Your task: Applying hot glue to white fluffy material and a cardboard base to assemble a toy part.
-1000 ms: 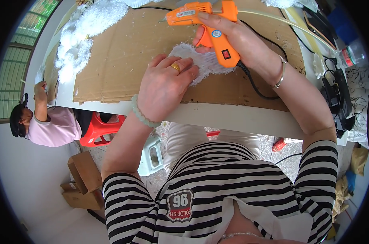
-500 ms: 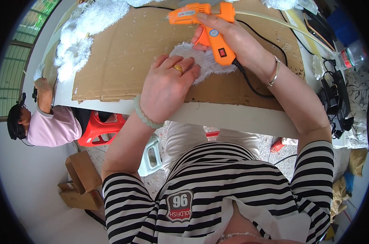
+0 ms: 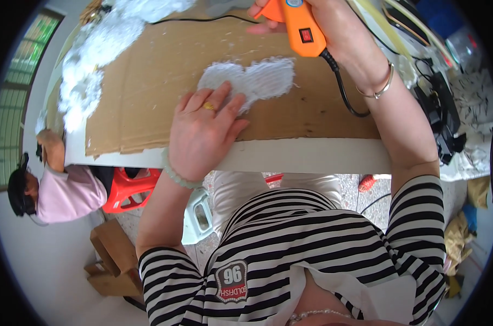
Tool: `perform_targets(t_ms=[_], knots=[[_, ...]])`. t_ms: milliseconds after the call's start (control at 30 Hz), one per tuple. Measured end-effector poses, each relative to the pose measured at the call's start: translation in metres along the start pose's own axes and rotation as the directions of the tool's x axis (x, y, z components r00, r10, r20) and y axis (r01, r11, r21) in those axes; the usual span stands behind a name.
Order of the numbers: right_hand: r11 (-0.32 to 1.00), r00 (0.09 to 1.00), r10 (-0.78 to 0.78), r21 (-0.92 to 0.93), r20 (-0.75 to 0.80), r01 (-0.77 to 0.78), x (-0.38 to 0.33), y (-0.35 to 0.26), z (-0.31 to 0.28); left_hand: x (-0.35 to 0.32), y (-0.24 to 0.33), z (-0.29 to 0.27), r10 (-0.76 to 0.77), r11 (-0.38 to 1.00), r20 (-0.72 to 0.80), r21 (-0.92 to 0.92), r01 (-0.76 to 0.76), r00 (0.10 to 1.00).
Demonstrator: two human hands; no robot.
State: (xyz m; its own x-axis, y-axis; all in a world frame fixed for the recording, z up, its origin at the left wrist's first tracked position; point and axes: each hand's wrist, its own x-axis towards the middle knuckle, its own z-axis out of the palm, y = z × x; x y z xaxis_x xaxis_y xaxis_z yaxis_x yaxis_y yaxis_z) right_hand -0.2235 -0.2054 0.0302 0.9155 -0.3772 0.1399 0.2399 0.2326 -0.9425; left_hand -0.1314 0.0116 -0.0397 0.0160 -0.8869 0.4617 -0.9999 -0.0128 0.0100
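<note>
Seen from above, a person in a black-and-white striped top works at a white table overlaid with a brown cardboard sheet. A small, shaggy piece of white fabric, roughly two-lobed, lies flat on the cardboard in front of the person, a little left of the sheet's middle. The left hand, wearing a gold ring and a pale bead bracelet, lies palm down, its fingers slightly spread and uncurled; the fingertips rest on the fabric's lower left part without gripping it. The right hand, with a silver bangle at its wrist, is closed around the handle of an orange hot glue gun, its fingertips showing beside the trigger. The gun is beyond the fabric, near the upper edge of the view, which cuts off its nozzle. A black cord curves down from the handle. Fluffy white material is heaped along the table's far left. Further left, a co-worker in a pink shirt sits on a red plastic stool. A clear bottle lies at the far right.
</note>
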Motion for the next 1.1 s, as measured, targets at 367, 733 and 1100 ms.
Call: perform_targets(t_ms=[367,733,1100], knots=[[0.993,0.997,0.082,-0.087,-0.013,-0.083,-0.027,0.033,-0.031,0.001,-0.005,0.005,-0.014,0.999,0.031,0.040,0.013,0.999],[0.989,0.987,0.145,0.007,-0.066,-0.145,-0.026,0.035,-0.036,-0.001,-0.008,0.006,-0.021,0.999,0.031,-0.028,0.022,0.999],[0.981,0.981,0.192,-0.038,0.010,-0.191,-0.037,0.035,-0.033,-0.002,-0.013,0.006,-0.007,0.983,-0.019,-0.182,0.003,1.000]])
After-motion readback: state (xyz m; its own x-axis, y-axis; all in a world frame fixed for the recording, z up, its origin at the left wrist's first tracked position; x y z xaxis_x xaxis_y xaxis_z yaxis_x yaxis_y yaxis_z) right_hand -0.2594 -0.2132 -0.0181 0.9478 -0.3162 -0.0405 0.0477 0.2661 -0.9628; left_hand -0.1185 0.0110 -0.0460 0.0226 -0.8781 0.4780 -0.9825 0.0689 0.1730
